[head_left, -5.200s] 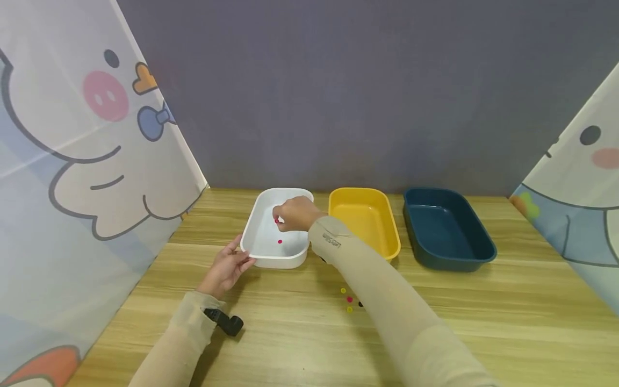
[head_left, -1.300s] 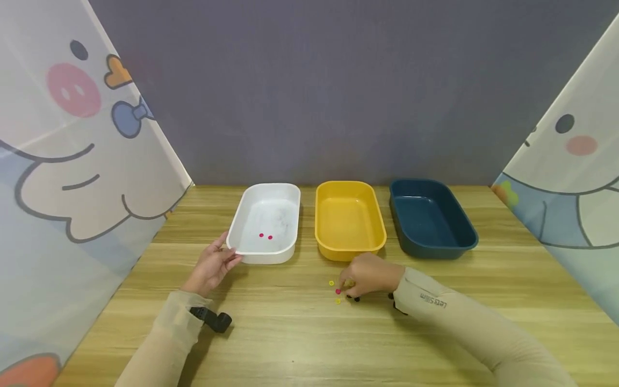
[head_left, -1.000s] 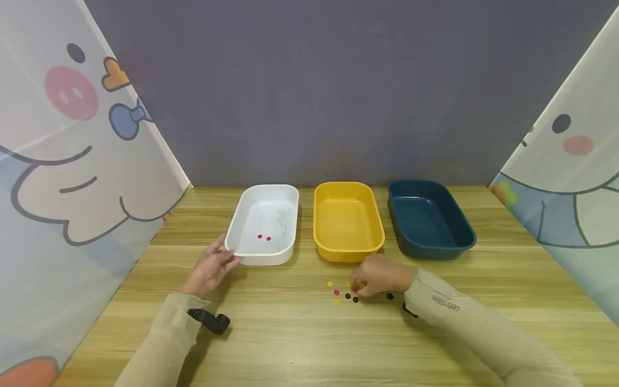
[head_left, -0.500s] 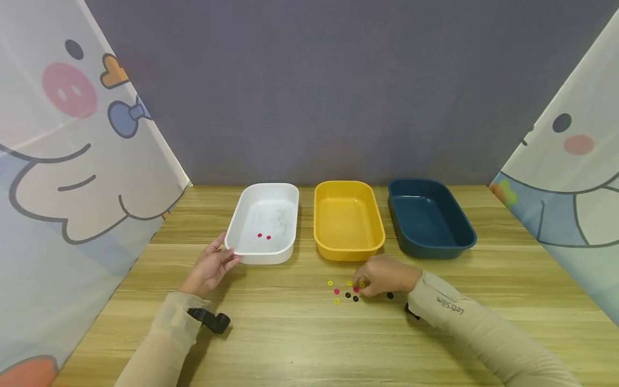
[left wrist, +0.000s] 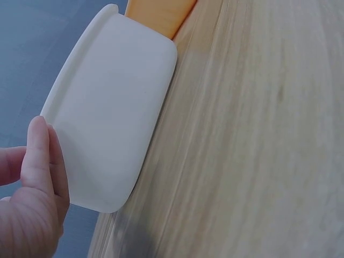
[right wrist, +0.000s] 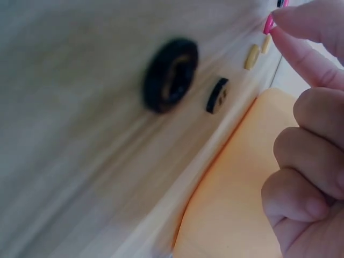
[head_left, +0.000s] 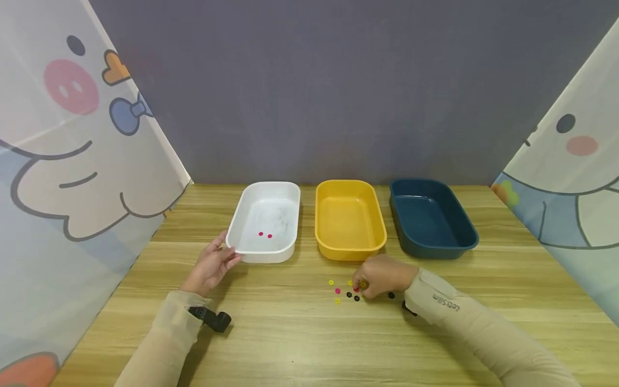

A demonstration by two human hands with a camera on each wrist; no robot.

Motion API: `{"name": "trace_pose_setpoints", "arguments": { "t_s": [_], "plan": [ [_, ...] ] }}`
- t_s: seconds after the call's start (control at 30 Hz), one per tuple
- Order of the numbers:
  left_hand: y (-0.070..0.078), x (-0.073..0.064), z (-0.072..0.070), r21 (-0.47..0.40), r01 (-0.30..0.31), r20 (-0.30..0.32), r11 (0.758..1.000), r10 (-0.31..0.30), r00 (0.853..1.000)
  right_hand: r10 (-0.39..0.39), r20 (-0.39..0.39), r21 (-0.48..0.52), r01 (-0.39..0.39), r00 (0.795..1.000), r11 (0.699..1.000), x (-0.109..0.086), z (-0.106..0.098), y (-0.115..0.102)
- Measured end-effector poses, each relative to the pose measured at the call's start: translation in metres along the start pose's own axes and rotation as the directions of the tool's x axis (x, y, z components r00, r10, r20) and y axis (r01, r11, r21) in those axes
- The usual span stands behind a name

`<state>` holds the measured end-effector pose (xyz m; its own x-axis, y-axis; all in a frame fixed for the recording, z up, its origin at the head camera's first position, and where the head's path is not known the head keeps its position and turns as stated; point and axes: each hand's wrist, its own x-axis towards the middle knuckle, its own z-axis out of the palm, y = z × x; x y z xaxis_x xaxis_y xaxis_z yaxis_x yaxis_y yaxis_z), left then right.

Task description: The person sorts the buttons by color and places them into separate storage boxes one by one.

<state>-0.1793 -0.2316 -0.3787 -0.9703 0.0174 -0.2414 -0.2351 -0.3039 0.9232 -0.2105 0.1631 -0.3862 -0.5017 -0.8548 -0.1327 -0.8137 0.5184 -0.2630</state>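
My left hand (head_left: 211, 270) holds the near left corner of a white tray (head_left: 263, 258), thumb and fingers at its rim. Inside that tray lie two pink-red buttons (head_left: 270, 236). On the table my right hand (head_left: 385, 275) has its thumb and forefinger pinched at a pink-red button (right wrist: 269, 23), the other fingers curled. Close by are another pink-red button (head_left: 338, 291), several yellow buttons (head_left: 331, 282) and several black buttons (head_left: 357, 298). One black button (head_left: 391, 295) sits apart, near the right wrist. The right hand partly covers the group.
A yellow tray (head_left: 350, 255) stands right of the white one, just behind the right hand. A dark blue tray (head_left: 437, 251) is farther right. Behind the trays rises a grey panel (head_left: 309, 97); printed cloths (head_left: 111, 188) flank the wooden table (head_left: 271, 333).
The right hand has come from over the white tray back to the buttons on the table, and pinches a pink-red one. A second pink-red button now rests in the white tray. The left hand stays.
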Motion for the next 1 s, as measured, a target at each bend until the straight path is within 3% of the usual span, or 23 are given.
{"name": "trace_pose_setpoints", "arguments": {
  "t_s": [0.77,1.0],
  "plan": [
    [0.000,0.000,-0.001,0.007,-0.014,0.007,1.000,0.013,1.000,-0.095,-0.046,-0.166,0.086,0.994,0.982,0.012,0.001,-0.003],
    [-0.003,0.001,-0.002,0.021,-0.017,0.005,1.000,0.017,1.000,-0.072,-0.038,-0.201,0.063,0.997,0.977,0.013,0.002,-0.004]
  ]
}}
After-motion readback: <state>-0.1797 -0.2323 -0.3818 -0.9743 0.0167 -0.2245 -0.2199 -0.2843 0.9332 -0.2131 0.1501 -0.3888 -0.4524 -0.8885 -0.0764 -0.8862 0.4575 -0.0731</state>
